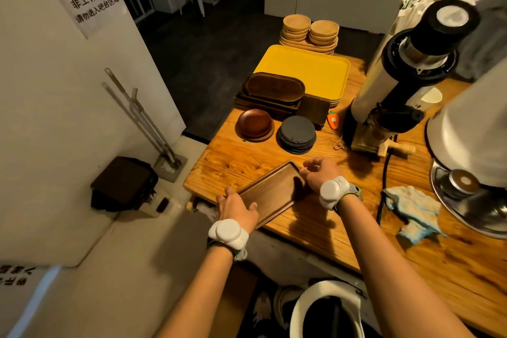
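Observation:
A dark rectangular wooden tray (274, 192) lies on the wooden counter (329, 228) near its front left corner. My left hand (237, 207) grips the tray's near left end, thumb on its rim. My right hand (315, 173) holds the far right end, fingers curled over the rim. Both wrists wear white bands.
Behind the tray stand a brown round plate stack (255, 125), dark slate coasters (297, 134), oval dark trays (271, 90), yellow trays (307, 68) and light wooden saucers (310, 31). A coffee grinder (397, 77) and a rag (411, 211) are at right.

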`<state>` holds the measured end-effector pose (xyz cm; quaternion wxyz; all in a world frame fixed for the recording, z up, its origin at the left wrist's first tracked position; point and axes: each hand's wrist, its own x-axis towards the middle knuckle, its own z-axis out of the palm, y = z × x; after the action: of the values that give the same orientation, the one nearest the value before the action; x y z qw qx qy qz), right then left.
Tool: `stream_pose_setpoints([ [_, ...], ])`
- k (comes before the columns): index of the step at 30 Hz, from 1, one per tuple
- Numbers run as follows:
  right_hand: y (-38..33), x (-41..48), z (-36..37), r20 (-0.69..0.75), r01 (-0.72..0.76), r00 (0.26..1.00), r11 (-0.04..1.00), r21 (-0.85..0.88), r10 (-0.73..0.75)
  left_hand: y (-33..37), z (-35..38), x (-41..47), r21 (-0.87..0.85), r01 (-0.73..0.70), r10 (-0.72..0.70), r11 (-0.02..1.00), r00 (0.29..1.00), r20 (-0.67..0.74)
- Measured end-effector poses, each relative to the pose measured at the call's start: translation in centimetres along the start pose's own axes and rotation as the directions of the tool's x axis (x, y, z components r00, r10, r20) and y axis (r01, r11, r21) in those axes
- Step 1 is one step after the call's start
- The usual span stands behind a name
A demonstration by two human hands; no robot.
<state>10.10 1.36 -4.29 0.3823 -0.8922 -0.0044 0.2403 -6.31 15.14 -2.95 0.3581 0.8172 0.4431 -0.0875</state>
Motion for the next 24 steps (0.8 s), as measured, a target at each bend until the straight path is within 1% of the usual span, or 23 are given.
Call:
stream_pose_setpoints([
  [7,0.0,-0.4,1.0,0.022,-0.008,1.000,1.000,-0.013,0.008,0.2,0.2,-0.6,-0.070,0.037,-0.036,0.997,0.999,0.012],
  [12,-0.1,-0.1,1.0,0.021,-0.025,0.999,1.000,-0.019,0.025,0.7,0.2,-0.4,-0.075,0.046,-0.045,0.996,0.999,0.004],
  [16,-0.3,0.2,0.7,-0.029,-0.039,0.999,0.998,0.047,0.041,1.0,-0.3,0.5,-0.094,0.031,-0.033,0.995,0.999,-0.026],
  [19,-1.0,0.7,0.1,-0.031,-0.024,0.999,0.991,0.133,0.028,1.7,-1.1,1.5,-0.108,0.008,-0.014,0.994,0.998,-0.059],
  [22,-2.3,1.6,-0.6,-0.068,-0.012,0.997,0.976,0.215,0.027,3.0,-2.2,3.0,-0.124,-0.047,0.033,0.991,0.993,-0.111],
  [24,-3.1,1.9,-1.1,-0.100,0.013,0.995,0.972,0.235,0.011,4.0,-3.0,3.7,-0.137,-0.094,0.074,0.986,0.986,-0.147],
])
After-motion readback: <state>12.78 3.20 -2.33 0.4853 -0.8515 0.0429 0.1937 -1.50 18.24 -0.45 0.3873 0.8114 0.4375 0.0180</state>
